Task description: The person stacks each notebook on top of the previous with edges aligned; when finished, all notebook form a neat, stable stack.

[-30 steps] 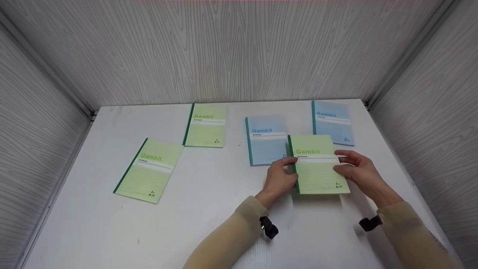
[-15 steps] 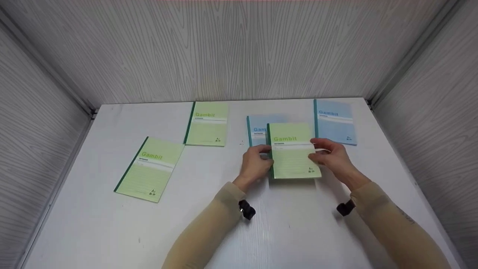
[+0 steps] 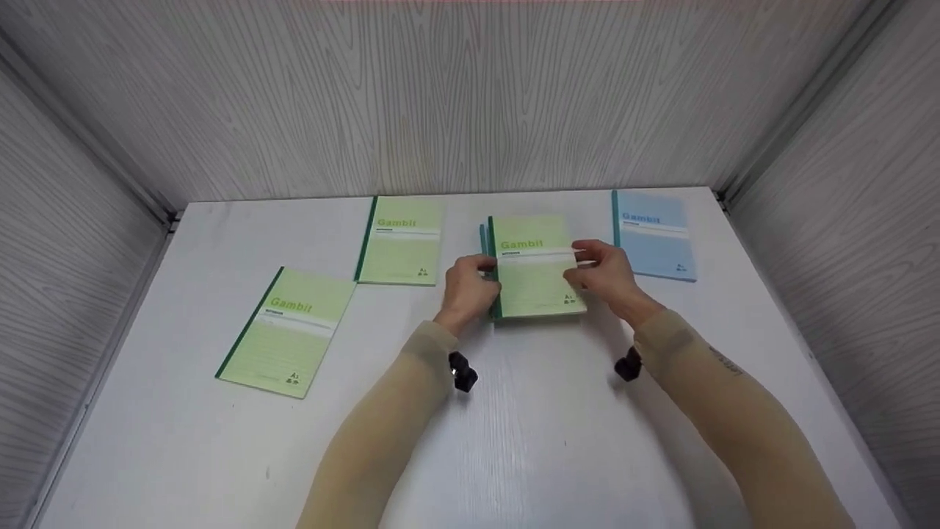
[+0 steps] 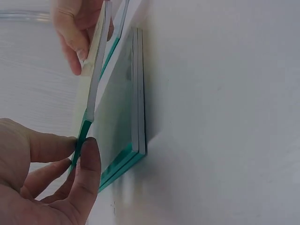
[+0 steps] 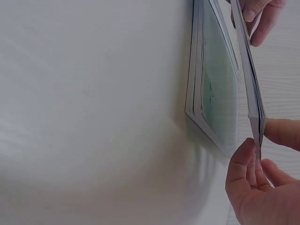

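Observation:
Both hands hold a green notebook (image 3: 536, 286) marked "Gambit", cover up. My left hand (image 3: 468, 290) pinches its dark green spine between thumb and fingers. On the opposite edge, my right hand (image 3: 606, 273) pinches the pages and cover. Beneath it lies a stack of two notebooks (image 4: 137, 93) with teal spines, a gap showing between stack and held notebook in both wrist views. From above, the held notebook hides most of the stack; only a strip of blue-green spine (image 3: 482, 235) shows at its left.
A blue notebook (image 3: 656, 246) lies at the back right of the white table (image 3: 514, 441). Left of the hands are two green notebooks, one upright at the back (image 3: 400, 253) and one slanted nearer the front (image 3: 286, 342), their corners close. Wood-grain panels (image 3: 470, 95) enclose the table.
Both hands have carried the green notebook left and farther back, from beside the blue stack to over it. The other notebooks have stayed where they were.

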`<state>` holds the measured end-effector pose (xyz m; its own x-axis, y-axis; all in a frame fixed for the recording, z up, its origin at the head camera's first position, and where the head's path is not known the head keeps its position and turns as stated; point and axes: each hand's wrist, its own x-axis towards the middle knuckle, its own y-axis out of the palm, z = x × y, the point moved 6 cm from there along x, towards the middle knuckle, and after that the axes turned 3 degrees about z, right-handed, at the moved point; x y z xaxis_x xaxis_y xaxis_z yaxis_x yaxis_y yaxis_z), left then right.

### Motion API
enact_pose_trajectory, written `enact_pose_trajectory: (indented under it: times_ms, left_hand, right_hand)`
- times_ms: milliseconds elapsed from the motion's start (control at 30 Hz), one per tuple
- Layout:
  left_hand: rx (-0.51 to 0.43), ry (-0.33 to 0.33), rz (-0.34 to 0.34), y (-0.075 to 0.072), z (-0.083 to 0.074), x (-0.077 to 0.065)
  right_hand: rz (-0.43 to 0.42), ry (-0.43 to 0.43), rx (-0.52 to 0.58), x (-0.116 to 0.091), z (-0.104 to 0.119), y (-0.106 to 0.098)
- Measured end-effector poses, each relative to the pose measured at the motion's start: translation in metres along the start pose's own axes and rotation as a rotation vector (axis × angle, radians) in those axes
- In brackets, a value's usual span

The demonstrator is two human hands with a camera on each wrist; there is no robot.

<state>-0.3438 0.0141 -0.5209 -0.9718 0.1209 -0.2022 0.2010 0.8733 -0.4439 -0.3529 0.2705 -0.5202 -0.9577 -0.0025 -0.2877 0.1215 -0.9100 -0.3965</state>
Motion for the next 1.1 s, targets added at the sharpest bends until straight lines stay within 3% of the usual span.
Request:
enact_pose_trajectory:
  times_ms: [433, 1100]
  left_hand:
    - [0.088, -0.013, -0.05, -0.001, 0.007, 0.005]
    - [0.17, -0.013, -0.106, 0.004, 0.012, -0.006]
  right_hand:
    - [-0.026, 0.011, -0.068, 0.009, 0.002, 0.017]
    - [-0.011, 0.017, -0.134, 0.007, -0.009, 0.025]
